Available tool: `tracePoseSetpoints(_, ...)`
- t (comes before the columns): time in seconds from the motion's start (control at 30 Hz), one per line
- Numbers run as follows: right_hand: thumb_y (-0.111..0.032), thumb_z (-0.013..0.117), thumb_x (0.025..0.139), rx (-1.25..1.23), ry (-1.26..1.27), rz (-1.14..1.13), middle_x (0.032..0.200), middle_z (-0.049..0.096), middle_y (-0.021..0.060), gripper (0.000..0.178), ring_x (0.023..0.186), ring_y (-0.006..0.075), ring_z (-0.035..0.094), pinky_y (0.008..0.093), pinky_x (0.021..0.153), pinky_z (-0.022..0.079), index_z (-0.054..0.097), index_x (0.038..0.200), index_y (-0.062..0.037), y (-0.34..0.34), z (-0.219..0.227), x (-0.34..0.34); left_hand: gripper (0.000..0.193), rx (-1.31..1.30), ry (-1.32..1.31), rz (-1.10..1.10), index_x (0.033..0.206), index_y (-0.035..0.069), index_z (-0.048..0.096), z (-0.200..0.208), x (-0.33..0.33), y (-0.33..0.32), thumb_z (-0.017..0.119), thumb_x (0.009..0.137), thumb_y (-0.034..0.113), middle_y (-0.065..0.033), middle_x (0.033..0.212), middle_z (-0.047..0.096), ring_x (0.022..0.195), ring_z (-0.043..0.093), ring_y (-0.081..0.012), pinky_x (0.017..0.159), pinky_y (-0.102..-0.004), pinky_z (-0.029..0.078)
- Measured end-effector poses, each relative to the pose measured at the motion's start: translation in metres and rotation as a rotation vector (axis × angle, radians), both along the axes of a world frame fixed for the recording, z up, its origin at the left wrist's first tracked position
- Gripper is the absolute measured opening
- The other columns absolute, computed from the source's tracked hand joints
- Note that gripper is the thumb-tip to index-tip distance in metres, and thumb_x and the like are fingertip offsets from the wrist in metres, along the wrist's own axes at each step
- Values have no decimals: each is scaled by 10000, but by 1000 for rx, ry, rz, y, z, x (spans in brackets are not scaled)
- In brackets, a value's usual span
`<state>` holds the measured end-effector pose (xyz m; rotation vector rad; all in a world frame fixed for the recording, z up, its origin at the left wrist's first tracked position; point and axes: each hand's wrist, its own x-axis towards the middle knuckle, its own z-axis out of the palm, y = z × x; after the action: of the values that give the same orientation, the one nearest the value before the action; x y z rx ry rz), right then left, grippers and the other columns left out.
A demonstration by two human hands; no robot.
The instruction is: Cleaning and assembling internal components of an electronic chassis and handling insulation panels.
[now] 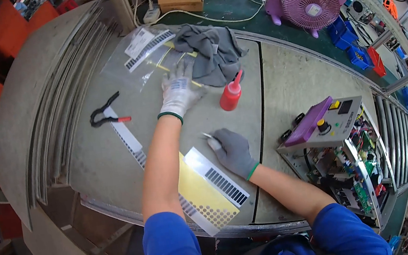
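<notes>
Left hand (177, 90): white fabric glove, green cuff; fingers extended and spread at the near side of the film, no grip seen.
Right hand (235, 152): grey fabric glove, green cuff; fingers curled; small pale tip at the fingertips, cannot tell whether an object is gripped.
Clear plastic film (118, 65): far part of the grey tabletop (96, 164); beside the crumpled dark-grey cloth (210, 60).
Yellow dotted sheet (196, 184): near table edge, partly hidden by left forearm; white strip with black rectangles (196, 161) alongside.
Red squeeze bottle (230, 97): right of left hand, apart from it.
Step, judged: reaching for the film or something on it.
Next move, judged: calls for closing the left fingers on one edge, without dragging the cloth.
</notes>
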<state>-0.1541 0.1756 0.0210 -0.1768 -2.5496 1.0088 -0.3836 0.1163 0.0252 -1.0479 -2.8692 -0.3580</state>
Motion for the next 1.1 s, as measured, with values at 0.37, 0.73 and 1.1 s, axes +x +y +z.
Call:
tracePoseSetpoints(0.37,-198,613,920,-50,-44,38,778,593,158,139,706,359,613,427,625,488,649,964,-71,10,12,-6,1043,-104,-51,12,1530,9,279,5,21,-24,666,803,648,-233,1552,360,1465,314,-357,1212,-486,179)
tracePoseSetpoints(0.73,-210,595,933,-195,9,-40,845,611,153,142,770,366,629,441,669,498,608,938,-69,10,-8,-2,685,-85,21,-120,1408,117,527,6,39,-58,679,852,488,-144,1483,494,1372,458,-303,1150,-466,318)
tracePoseSetpoints(1.1,-210,606,991,-958,-37,-145,735,580,18,204,652,73,501,262,575,410,626,952,-11,10,14,112,420,181,85,-100,1169,137,694,64,193,-97,722,821,370,-115,1078,714,1045,642,-310,965,-456,467)
